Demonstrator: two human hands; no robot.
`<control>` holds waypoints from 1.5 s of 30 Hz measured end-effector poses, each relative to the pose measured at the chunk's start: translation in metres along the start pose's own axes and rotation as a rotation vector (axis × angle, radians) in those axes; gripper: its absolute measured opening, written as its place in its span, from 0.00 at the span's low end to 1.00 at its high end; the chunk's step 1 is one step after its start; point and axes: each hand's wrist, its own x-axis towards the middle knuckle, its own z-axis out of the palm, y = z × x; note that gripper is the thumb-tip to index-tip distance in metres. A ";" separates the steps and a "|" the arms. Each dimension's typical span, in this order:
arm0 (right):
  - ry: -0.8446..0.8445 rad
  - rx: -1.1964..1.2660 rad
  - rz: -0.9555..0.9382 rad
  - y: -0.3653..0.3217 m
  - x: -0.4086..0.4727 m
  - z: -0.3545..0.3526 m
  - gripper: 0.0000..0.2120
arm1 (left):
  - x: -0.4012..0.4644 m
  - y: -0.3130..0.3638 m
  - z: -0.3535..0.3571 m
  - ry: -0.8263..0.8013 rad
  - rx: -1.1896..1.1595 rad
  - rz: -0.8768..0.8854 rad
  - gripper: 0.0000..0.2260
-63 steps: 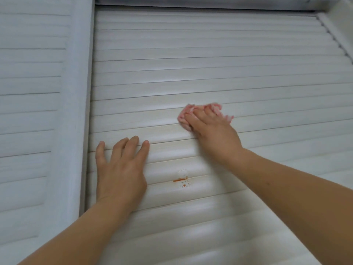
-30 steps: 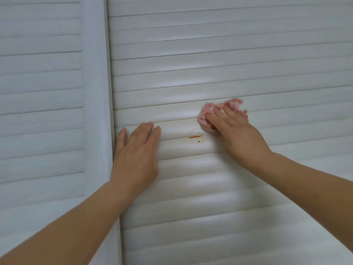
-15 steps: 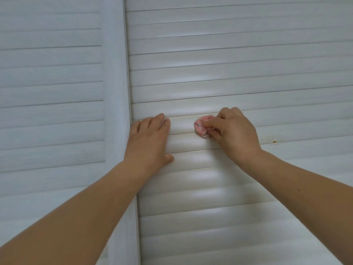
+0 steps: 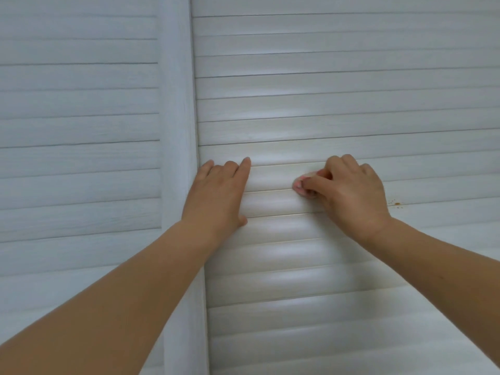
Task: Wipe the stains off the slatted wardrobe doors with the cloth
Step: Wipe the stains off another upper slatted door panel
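A white slatted wardrobe door (image 4: 338, 98) fills the right of the view. My right hand (image 4: 351, 193) grips a bunched pink cloth (image 4: 301, 184) and presses it against a slat; only a small bit of cloth shows past the fingers. My left hand (image 4: 216, 196) lies flat on the slats beside the door's left frame, fingers straight. A small orange speckled stain (image 4: 395, 203) sits on a slat just right of my right wrist.
A second slatted door (image 4: 78, 131) lies to the left, parted from the first by a vertical white frame post (image 4: 178, 104).
My right hand bunched the cloth up and rubbed over the orange stain beside my left hand, which is now gone. My view shifted right and down, and another stain came into view.
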 end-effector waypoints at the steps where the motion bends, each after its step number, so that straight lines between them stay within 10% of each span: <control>1: 0.000 -0.003 0.023 0.002 -0.002 0.000 0.05 | 0.001 -0.002 -0.001 0.001 0.001 0.011 0.45; 16: 0.009 0.040 -0.200 -0.058 0.020 0.020 0.15 | 0.004 -0.014 -0.002 0.007 -0.018 0.077 0.44; 26: -0.049 0.022 0.224 -0.027 -0.013 0.005 0.12 | 0.001 -0.010 -0.003 -0.044 0.005 0.051 0.44; 37: -0.302 -0.063 -0.129 -0.067 -0.061 0.009 0.28 | -0.008 0.007 -0.006 -0.038 0.117 -0.056 0.36; 45: -0.264 -0.135 0.196 -0.005 -0.082 -0.009 0.28 | -0.010 0.010 -0.004 -0.018 0.089 -0.060 0.36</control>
